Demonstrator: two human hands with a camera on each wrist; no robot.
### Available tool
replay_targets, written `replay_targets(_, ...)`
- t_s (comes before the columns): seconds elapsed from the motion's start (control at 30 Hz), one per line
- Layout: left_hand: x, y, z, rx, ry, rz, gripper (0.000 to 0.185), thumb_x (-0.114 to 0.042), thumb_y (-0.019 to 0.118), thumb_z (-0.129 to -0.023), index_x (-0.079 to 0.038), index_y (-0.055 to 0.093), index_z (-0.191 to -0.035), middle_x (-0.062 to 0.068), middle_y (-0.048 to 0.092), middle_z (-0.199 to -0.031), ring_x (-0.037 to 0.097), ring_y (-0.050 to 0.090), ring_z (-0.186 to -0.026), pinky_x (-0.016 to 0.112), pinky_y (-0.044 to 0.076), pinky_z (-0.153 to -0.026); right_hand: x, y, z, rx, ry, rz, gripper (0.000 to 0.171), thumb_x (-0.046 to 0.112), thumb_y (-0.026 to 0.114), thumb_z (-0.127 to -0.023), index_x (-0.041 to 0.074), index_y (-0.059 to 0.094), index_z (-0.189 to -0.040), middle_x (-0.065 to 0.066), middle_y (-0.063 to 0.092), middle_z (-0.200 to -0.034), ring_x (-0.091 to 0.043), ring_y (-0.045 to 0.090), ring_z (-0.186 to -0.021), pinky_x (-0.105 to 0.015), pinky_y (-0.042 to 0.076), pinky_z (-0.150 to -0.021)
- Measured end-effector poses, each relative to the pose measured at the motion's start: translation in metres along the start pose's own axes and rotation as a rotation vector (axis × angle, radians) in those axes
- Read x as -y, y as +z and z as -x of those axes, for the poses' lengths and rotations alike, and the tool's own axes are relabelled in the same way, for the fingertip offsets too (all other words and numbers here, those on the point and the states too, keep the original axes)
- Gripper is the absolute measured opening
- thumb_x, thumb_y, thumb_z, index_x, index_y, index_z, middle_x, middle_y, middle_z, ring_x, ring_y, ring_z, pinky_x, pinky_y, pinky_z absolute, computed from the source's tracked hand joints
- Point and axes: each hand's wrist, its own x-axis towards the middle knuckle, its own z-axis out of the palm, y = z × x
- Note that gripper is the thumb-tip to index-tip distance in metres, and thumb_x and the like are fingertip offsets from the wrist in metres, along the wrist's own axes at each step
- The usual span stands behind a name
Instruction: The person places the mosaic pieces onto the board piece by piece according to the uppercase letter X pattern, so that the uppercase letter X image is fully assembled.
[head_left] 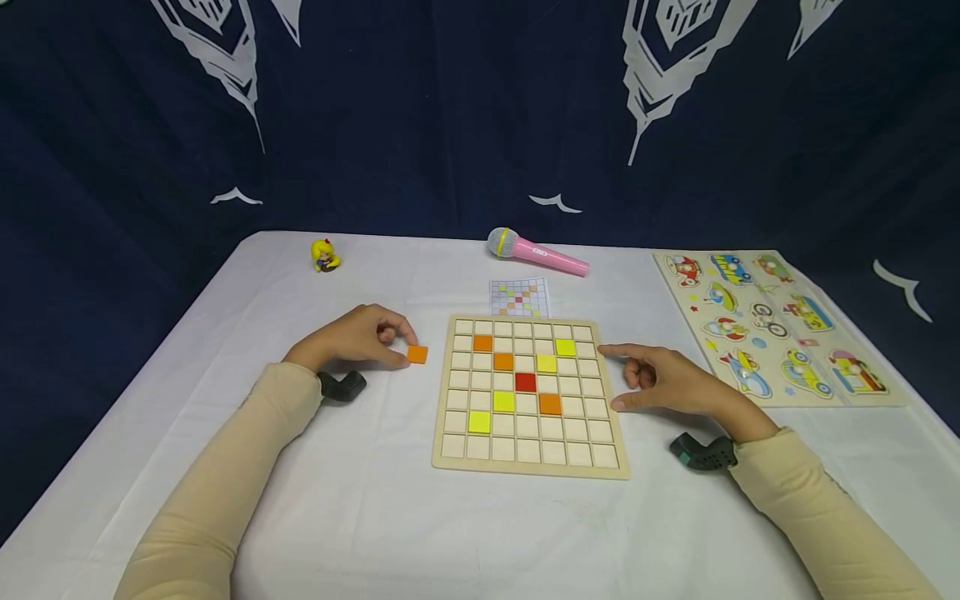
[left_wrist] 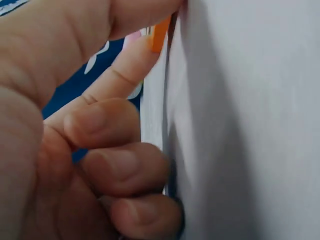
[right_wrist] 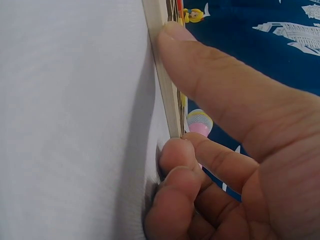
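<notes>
A wooden grid board (head_left: 459, 457) lies in the middle of the white table, holding a few orange, yellow and red tiles among plain ones. Just left of it my left hand (head_left: 408, 350) pinches a loose orange tile (head_left: 417, 354) between thumb and index finger at the table surface; the left wrist view shows that orange tile (left_wrist: 160, 32) at the fingertips. My right hand (head_left: 618, 377) rests at the board's right edge, index finger and thumb touching it. In the right wrist view the thumb (right_wrist: 200, 65) lies against the board's edge (right_wrist: 162, 75), the other fingers loosely curled.
Behind the board lie a small pattern card (head_left: 519, 297) and a pink toy microphone (head_left: 536, 252). A yellow figure (head_left: 325, 256) stands at the back left. A vehicle peg puzzle (head_left: 772, 325) lies at the right. Dark blue cloth hangs behind the table.
</notes>
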Motion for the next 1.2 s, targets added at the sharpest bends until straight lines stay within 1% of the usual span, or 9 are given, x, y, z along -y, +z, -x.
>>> replay_targets(0.13, -0.007, 0.004, -0.001, -0.046, 0.027, -0.028, 0.027, -0.014, 0.092, -0.083, -0.011, 0.079, -0.106, -0.005, 0.039, -0.069, 0.015, 0.041, -0.070, 0.036, 0.037, -0.078, 0.000, 0.000, 0.000, -0.001, 0.001, 0.004, 0.077, 0.012, 0.091, -0.087, -0.011, 0.054, -0.150, -0.002, 0.054, -0.088, -0.010, 0.046, -0.072, -0.026, 0.039, -0.065)
replay_targets(0.27, -0.019, 0.008, -0.002, -0.088, 0.063, -0.068, 0.028, -0.016, 0.092, -0.082, -0.011, 0.080, -0.106, -0.006, 0.039, -0.067, 0.015, 0.040, -0.068, 0.034, 0.035, -0.074, 0.000, 0.000, 0.000, -0.002, -0.002, 0.006, 0.076, 0.012, 0.091, -0.087, -0.011, 0.054, -0.149, -0.002, 0.054, -0.088, -0.010, 0.046, -0.072, -0.026, 0.039, -0.065)
replay_targets(0.43, -0.034, 0.017, -0.003, -0.117, 0.099, -0.090, 0.028, -0.018, 0.092, -0.082, -0.012, 0.080, -0.107, -0.006, 0.039, -0.067, 0.015, 0.041, -0.069, 0.033, 0.032, -0.070, 0.001, 0.000, 0.000, -0.001, -0.002, 0.006, 0.077, 0.012, 0.091, -0.087, -0.011, 0.054, -0.149, -0.002, 0.054, -0.088, -0.010, 0.046, -0.072, -0.026, 0.039, -0.065)
replay_targets(0.63, -0.055, 0.029, -0.004, -0.124, 0.119, -0.098, 0.029, -0.022, 0.092, -0.083, -0.016, 0.080, -0.108, -0.006, 0.038, -0.067, 0.014, 0.038, -0.065, 0.032, 0.030, -0.067, 0.001, 0.000, 0.000, 0.003, -0.005, 0.010, 0.076, 0.012, 0.091, -0.087, -0.011, 0.054, -0.149, -0.002, 0.054, -0.088, -0.010, 0.046, -0.072, -0.026, 0.039, -0.065)
replay_targets(0.83, -0.080, 0.041, -0.002, -0.117, 0.144, -0.113, 0.029, -0.023, 0.092, -0.083, -0.018, 0.080, -0.109, -0.006, 0.037, -0.066, 0.012, 0.037, -0.063, 0.030, 0.027, -0.064, 0.001, 0.000, 0.000, 0.000, -0.009, 0.024, 0.076, 0.012, 0.091, -0.087, -0.012, 0.054, -0.149, -0.002, 0.054, -0.087, -0.010, 0.046, -0.071, -0.026, 0.039, -0.065)
replay_targets(1.03, -0.101, 0.057, -0.004, -0.138, 0.142, -0.168, 0.028, -0.024, 0.088, -0.084, -0.021, 0.081, -0.110, -0.008, 0.037, -0.063, 0.009, 0.037, -0.061, 0.028, 0.026, -0.060, 0.001, 0.000, 0.000, 0.000, -0.006, 0.022, 0.077, 0.012, 0.091, -0.087, -0.011, 0.054, -0.150, -0.002, 0.054, -0.087, -0.010, 0.046, -0.072, -0.026, 0.039, -0.064)
replay_targets(1.2, -0.114, 0.072, -0.007, -0.149, 0.133, -0.191, 0.026, -0.027, 0.089, -0.084, -0.022, 0.081, -0.109, -0.009, 0.039, -0.062, 0.009, 0.040, -0.063, 0.028, 0.026, -0.059, 0.001, 0.000, 0.000, 0.000, -0.006, 0.011, 0.077, 0.012, 0.091, -0.087, -0.011, 0.053, -0.150, -0.002, 0.054, -0.087, -0.010, 0.046, -0.072, -0.026, 0.040, -0.064)
